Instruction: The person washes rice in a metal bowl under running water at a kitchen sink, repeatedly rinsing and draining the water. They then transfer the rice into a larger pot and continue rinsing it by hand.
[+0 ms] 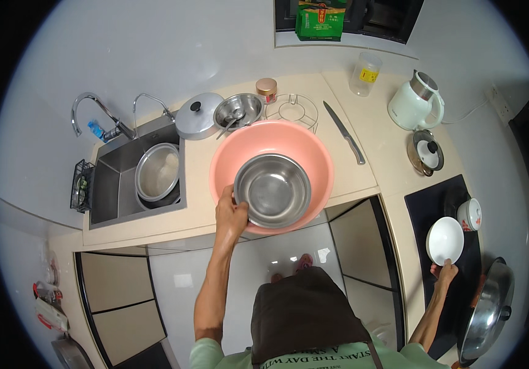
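Note:
My left hand (231,211) grips the rim of a stainless steel bowl (271,191), thumb inside the edge. This bowl is over a large pink plastic basin (225,159) at the counter's front edge; whether it touches the basin cannot be told. Out to the right, my right hand (445,273) holds a white bowl (445,241) by its near rim, above the dark cooktop (451,295). Close beside that bowl is a lidded white pot with red decoration (472,214). Both held bowls look empty.
Left of the basin, a sink (114,184) holds a metal pot (157,173). Behind are a pot lid (198,115), a steel bowl with a ladle (238,110) and a wire rack (292,113). A knife (345,133) lies right of the basin, before a kettle (414,104).

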A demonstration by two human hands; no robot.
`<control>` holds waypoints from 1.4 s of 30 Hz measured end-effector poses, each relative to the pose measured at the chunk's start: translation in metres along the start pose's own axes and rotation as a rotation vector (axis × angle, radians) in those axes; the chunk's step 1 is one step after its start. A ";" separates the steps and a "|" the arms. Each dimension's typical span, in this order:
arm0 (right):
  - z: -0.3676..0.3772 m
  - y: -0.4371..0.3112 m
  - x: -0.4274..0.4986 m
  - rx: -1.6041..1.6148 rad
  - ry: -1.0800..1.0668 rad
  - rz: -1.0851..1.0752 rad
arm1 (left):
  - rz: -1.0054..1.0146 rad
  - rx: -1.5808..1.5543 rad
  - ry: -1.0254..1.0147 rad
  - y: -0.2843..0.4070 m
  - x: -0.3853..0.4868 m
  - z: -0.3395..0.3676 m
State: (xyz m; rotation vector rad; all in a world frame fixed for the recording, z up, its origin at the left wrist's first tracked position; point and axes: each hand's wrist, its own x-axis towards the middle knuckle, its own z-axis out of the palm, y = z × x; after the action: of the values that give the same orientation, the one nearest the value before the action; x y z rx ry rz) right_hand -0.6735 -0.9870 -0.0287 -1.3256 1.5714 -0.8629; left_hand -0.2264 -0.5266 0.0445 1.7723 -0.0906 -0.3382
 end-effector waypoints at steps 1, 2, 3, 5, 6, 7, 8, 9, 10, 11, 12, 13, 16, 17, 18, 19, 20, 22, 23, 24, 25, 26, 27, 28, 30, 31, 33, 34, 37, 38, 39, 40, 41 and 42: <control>0.005 -0.015 -0.006 -0.016 -0.039 -0.077 | -0.032 0.028 -0.027 -0.004 0.020 0.004; 0.013 -0.032 -0.013 -0.032 -0.079 -0.154 | -0.063 0.055 -0.054 -0.008 0.038 0.007; 0.020 -0.054 -0.024 -0.050 -0.110 -0.233 | -0.114 0.062 -0.062 -0.013 0.054 0.012; 0.045 -0.099 -0.051 -0.026 -0.208 -0.289 | -0.213 0.087 -0.069 -0.023 0.078 0.017; 0.061 -0.123 -0.068 -0.017 -0.268 -0.307 | -0.224 0.170 -0.063 -0.031 0.088 0.018; 0.077 -0.142 -0.084 -0.008 -0.325 -0.327 | -0.205 0.230 -0.065 -0.030 0.093 0.021; 0.096 -0.155 -0.097 0.003 -0.395 -0.341 | -0.189 0.294 -0.062 -0.030 0.096 0.022; 0.117 -0.167 -0.113 0.009 -0.470 -0.357 | -0.178 0.352 -0.056 -0.032 0.098 0.019; 0.141 -0.176 -0.130 0.013 -0.503 -0.368 | -0.092 0.490 -0.048 -0.037 0.100 0.017; 0.166 -0.183 -0.149 0.020 -0.543 -0.382 | -0.006 0.626 -0.033 -0.046 0.103 0.013; 0.189 -0.191 -0.167 0.008 -0.631 -0.374 | 0.080 0.760 -0.015 -0.051 0.105 0.009; 0.211 -0.197 -0.184 -0.002 -0.713 -0.366 | 0.181 0.791 0.065 -0.047 0.101 0.009; 0.270 -0.203 -0.225 -0.090 -0.852 -0.337 | 0.379 0.833 0.171 -0.007 0.065 -0.003; 0.289 -0.203 -0.236 -0.142 -0.902 -0.327 | 0.363 0.811 0.120 0.004 0.054 -0.017; 0.307 -0.203 -0.247 -0.203 -0.946 -0.345 | 0.401 0.695 0.088 0.006 0.047 -0.035; 0.324 -0.194 -0.251 -0.242 -0.968 -0.362 | 0.437 0.605 0.067 0.004 0.040 -0.056; 0.341 -0.181 -0.248 -0.281 -0.990 -0.377 | 0.472 0.516 0.046 -0.001 0.032 -0.079; 0.367 -0.174 -0.266 -0.347 -0.994 -0.345 | 0.375 0.343 0.024 -0.022 0.023 -0.132; 0.378 -0.166 -0.267 -0.386 -1.012 -0.297 | 0.245 0.254 0.017 -0.039 0.021 -0.165; 0.384 -0.157 -0.261 -0.409 -0.993 -0.287 | 0.111 0.150 0.000 -0.057 0.023 -0.193; 0.386 -0.147 -0.258 -0.434 -0.980 -0.270 | 0.005 0.080 0.033 -0.076 0.027 -0.223; 0.387 -0.145 -0.261 -0.454 -0.943 -0.257 | -0.060 0.104 0.069 -0.088 0.028 -0.254; 0.389 -0.146 -0.267 -0.463 -0.906 -0.246 | -0.117 0.134 0.106 -0.097 0.031 -0.282; 0.388 -0.147 -0.276 -0.436 -0.885 -0.227 | -0.138 0.129 0.135 -0.107 0.035 -0.306; 0.393 -0.149 -0.287 -0.440 -0.867 -0.238 | -0.182 0.114 0.176 -0.120 0.044 -0.339; 0.394 -0.154 -0.296 -0.467 -0.852 -0.224 | -0.195 0.081 0.180 -0.123 0.050 -0.350; 0.401 -0.154 -0.303 -0.518 -0.801 -0.237 | -0.215 0.015 0.188 -0.126 0.067 -0.365; 0.404 -0.154 -0.303 -0.541 -0.774 -0.245 | -0.234 -0.041 0.220 -0.133 0.075 -0.367; 0.413 -0.152 -0.306 -0.768 -0.718 -0.317 | -0.261 -0.151 0.241 -0.136 0.089 -0.371; 0.417 -0.154 -0.305 -0.844 -0.677 -0.383 | -0.283 -0.177 0.252 -0.137 0.093 -0.369; 0.422 -0.157 -0.313 -0.912 -0.637 -0.442 | -0.302 -0.194 0.261 -0.137 0.094 -0.371; 0.427 -0.158 -0.320 -0.980 -0.595 -0.500 | -0.321 -0.211 0.270 -0.137 0.095 -0.373; 0.431 -0.156 -0.327 -0.960 -0.611 -0.491 | -0.336 -0.199 0.271 -0.140 0.093 -0.377; 0.436 -0.159 -0.334 -0.939 -0.624 -0.492 | -0.347 -0.196 0.274 -0.145 0.090 -0.382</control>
State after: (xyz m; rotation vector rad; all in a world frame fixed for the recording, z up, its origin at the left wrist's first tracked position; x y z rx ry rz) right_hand -0.1957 -0.6760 0.0168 -2.4150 1.1504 0.1362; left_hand -0.0531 -0.1550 -0.0389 1.6201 0.4362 -0.3365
